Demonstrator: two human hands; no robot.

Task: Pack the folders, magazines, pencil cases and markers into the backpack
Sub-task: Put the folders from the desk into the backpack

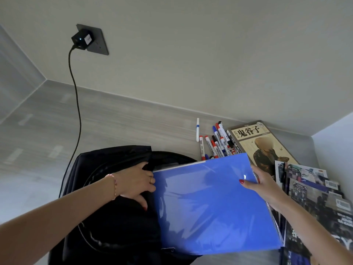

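Both hands are busy at the black backpack (114, 217), which lies on the grey table (47, 131) with its top opening turned toward the wall. Her left hand (134, 183) grips the dark fabric at the edge of that opening, fingers curled into the cloth, a ring on 1 finger. Her right hand (264, 185) holds a blue folder (214, 203) by its right edge, thumb on the front cover and the other fingers behind; the folder's left edge lies at the opening, beside the left hand. Behind the folder a loose cluster of markers (216, 142) with red, blue and black caps rests on the table. To their right lies a tan-covered book (261, 142), and nearer the right hand a fanned stack of magazines (313, 186). On the wall, a black charger (81, 39) sits in a socket, its cable trailing down behind the backpack.
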